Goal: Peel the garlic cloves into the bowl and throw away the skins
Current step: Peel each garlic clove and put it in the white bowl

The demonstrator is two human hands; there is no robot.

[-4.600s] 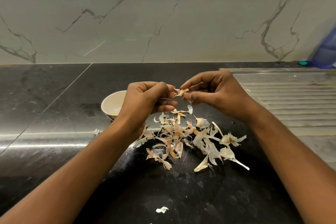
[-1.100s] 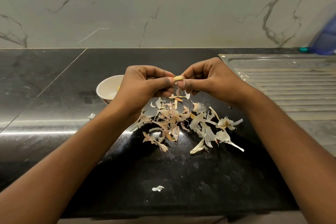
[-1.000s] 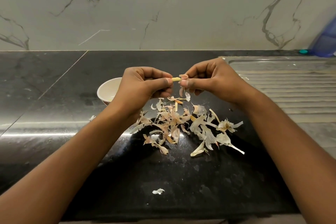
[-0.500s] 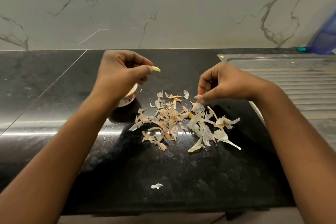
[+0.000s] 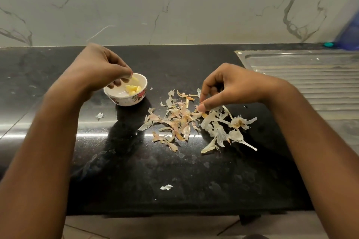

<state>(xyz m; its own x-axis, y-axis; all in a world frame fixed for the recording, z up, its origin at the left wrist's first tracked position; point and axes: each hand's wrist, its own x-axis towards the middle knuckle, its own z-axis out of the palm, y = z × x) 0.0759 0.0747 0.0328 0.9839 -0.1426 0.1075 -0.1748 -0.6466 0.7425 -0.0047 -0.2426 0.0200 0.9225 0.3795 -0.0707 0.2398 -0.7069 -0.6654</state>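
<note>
Garlic skins [image 5: 180,122] (papery, curled) beside bowl [image 5: 127,101]

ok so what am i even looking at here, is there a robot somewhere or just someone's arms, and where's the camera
There is no robot here: these are a person's two bare hands. The picture comes from one wide-angle camera worn on the head, looking forward and down, so the arms enter from below. The surface is a black countertop, with a marble wall behind and a steel drainboard on the right. The left hand is over a small flowered bowl that holds peeled cloves, and it seems to pinch one more garlic clove above it. The right hand pinches at the top of a pile of garlic skins; whether it has a skin or a whole clove I cannot tell. One loose scrap lies nearer the camera.
</note>
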